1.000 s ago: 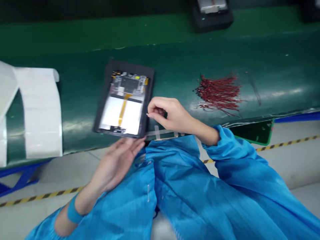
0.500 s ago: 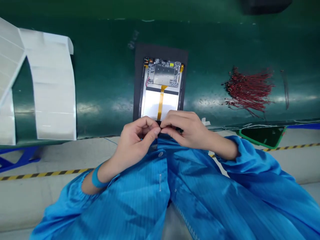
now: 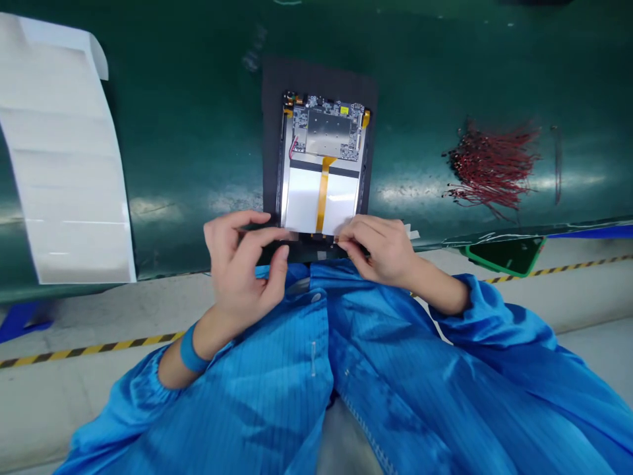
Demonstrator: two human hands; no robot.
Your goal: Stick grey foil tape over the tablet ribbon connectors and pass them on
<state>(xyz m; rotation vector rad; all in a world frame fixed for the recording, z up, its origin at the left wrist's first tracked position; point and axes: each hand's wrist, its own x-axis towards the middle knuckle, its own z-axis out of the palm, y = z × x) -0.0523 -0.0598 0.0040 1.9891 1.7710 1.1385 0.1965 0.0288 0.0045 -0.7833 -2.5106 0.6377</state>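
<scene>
An opened tablet (image 3: 341, 194) lies on a dark pad (image 3: 321, 74), its bottom end toward me. Its circuit board (image 3: 329, 128) is at the far end, and an orange flat cable (image 3: 323, 198) runs down over the white battery (image 3: 302, 198). By the lower left corner, my left hand (image 3: 244, 270) is open, thumb and fingers apart, index fingertip near the tablet's bottom edge. My right hand (image 3: 378, 247) is closed in a pinch at the lower right corner. Whatever is between its fingertips is too small to make out.
A pile of red wires (image 3: 489, 161) lies on the green mat (image 3: 198, 132) to the right, with a separate wire (image 3: 558, 165) beside it. Sheets of white labels (image 3: 74, 178) cover the left side. A green-rimmed tray (image 3: 504, 257) shows below the table edge.
My hands were together at the tablet's bottom edge. The left has moved left and opened; the right has shifted slightly to the right corner. The bottom end of the tablet is now uncovered.
</scene>
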